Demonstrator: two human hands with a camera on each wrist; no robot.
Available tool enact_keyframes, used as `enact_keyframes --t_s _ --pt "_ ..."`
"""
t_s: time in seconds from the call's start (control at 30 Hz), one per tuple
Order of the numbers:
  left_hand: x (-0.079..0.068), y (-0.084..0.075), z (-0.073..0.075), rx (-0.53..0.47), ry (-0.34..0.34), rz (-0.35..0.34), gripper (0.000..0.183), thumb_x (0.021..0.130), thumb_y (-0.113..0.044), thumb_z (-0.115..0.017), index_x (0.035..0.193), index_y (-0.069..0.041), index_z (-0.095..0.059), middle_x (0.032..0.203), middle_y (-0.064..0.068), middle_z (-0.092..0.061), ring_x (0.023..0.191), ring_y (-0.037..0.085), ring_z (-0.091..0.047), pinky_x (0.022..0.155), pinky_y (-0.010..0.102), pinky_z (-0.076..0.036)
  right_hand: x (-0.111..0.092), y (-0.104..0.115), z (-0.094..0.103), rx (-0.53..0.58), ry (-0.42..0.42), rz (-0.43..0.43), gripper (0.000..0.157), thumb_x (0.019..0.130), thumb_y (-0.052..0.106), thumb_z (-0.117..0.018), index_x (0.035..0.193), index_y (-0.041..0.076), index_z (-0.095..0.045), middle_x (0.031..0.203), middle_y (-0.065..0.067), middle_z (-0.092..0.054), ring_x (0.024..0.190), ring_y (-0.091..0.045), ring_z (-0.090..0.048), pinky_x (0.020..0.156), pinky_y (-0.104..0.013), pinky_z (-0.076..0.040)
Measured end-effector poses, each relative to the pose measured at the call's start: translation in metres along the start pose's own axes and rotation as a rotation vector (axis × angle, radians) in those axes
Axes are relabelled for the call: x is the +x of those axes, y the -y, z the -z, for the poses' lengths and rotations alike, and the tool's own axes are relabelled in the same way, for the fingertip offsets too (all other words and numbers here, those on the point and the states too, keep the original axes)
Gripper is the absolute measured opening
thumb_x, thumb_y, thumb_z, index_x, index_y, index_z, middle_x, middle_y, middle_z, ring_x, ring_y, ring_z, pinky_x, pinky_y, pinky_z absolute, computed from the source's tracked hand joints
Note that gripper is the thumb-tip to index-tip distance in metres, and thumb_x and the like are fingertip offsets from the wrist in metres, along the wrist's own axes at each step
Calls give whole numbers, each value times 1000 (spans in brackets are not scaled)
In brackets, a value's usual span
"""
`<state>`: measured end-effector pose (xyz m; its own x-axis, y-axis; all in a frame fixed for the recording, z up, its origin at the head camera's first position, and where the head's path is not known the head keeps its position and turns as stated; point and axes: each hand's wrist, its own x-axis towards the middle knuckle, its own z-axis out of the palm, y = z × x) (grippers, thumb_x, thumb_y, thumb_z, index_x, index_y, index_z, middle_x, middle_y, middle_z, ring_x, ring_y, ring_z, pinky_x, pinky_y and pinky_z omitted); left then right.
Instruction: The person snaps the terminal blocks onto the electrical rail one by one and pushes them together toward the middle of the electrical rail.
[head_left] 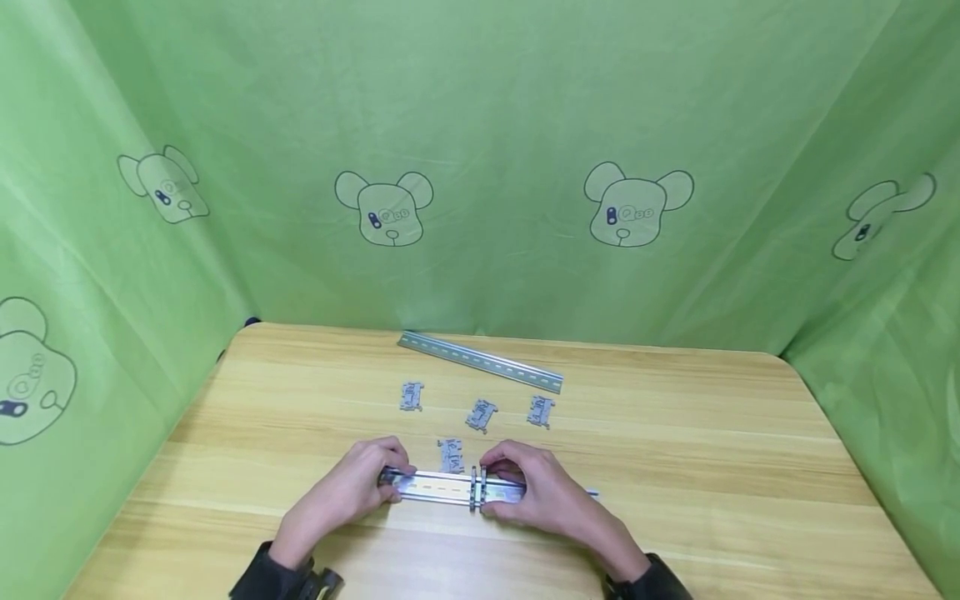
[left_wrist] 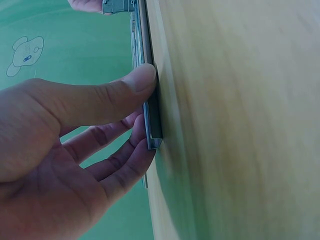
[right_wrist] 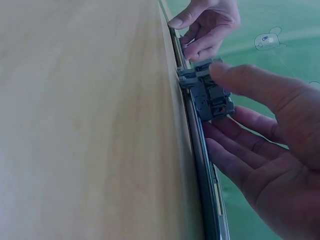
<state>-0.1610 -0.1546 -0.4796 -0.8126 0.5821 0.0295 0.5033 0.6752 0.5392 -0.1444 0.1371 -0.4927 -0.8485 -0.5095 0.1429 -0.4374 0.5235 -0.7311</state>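
Both partly curled, left hand (head_left: 366, 477) pinches the rail (head_left: 435, 487), right hand (head_left: 543, 490) a grey block (right_wrist: 205, 97).

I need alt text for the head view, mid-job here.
Two hands work at a slotted metal rail on a wooden table: the left hand grips its left end, the right hand pinches at two gray modules set across it. Beyond lie four gray pieces and a second rail.
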Motion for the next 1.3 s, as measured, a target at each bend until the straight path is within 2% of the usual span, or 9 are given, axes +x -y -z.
enact_keyframes --t_s 0.17,0.27,0.47,0.57,0.67,0.8,1.0,1.2,1.3 --pt "0 1 1 -2 -4 -1 31 71 -4 -82 101 -4 -77 100 3 -67 89 18 -64 81 33 -59 1 3 11 64 37 -5 60 70 24 -86 120 4 -61 117 -6 -67 106 -17 -63 92 -32 -55" --pt "0 2 1 -2 -2 -10 31 71 -4 -82 101 -5 -77 99 1 -67 88 17 -64 80 31 -59 4 2 24 75 0 -32 60 74 21 -84 125 0 -59 121 -12 -64 110 -23 -62 94 -36 -54" --pt "2 3 0 -11 12 -10 30 71 -5 -82 101 -6 -77 97 0 -67 88 16 -63 80 32 -59 17 -18 50 -245 -171 -61 55 78 20 -80 126 1 -61 127 -14 -61 114 -31 -59 97 -46 -51" --pt "2 3 0 -11 9 -7 30 71 -5 -82 101 -5 -77 97 0 -67 88 16 -63 80 32 -59 26 -30 58 -381 -171 -97 60 77 18 -81 129 -1 -58 128 -18 -56 113 -33 -57 95 -48 -52" --pt "1 3 1 -12 7 -9 30 71 -5 -82 101 -5 -77 97 0 -67 87 16 -63 79 32 -59 32 -38 62 -462 -122 -146 64 77 19 -81 132 -4 -57 126 -21 -55 109 -33 -56 91 -47 -55" --pt "1 2 2 -11 5 -17 30 71 -5 -82 101 -5 -77 96 0 -66 87 15 -63 78 31 -59 38 -42 63 -496 -57 -190 62 79 21 -80 131 -5 -58 123 -21 -55 105 -31 -55 88 -45 -55" --pt "2 1 2 -11 2 -26 30 71 -5 -82 101 -5 -77 95 -1 -66 86 14 -62 78 31 -59 43 -43 61 -487 -28 -167 50 80 17 -79 122 -6 -64 114 -18 -59 98 -28 -57 84 -41 -56" --pt "2 1 2 -8 0 -23 30 71 -5 -82 101 -5 -77 95 0 -66 86 14 -62 78 32 -59 42 -42 62 -456 -49 -134 52 74 18 -82 117 -6 -66 107 -14 -61 91 -24 -59 80 -38 -57" --pt "1 1 3 -9 0 -19 30 71 -5 -82 101 -5 -77 96 0 -66 87 15 -63 79 33 -59 39 -40 64 -448 -77 -83 55 72 23 -82 117 -5 -67 106 -12 -62 89 -22 -60 80 -37 -59"
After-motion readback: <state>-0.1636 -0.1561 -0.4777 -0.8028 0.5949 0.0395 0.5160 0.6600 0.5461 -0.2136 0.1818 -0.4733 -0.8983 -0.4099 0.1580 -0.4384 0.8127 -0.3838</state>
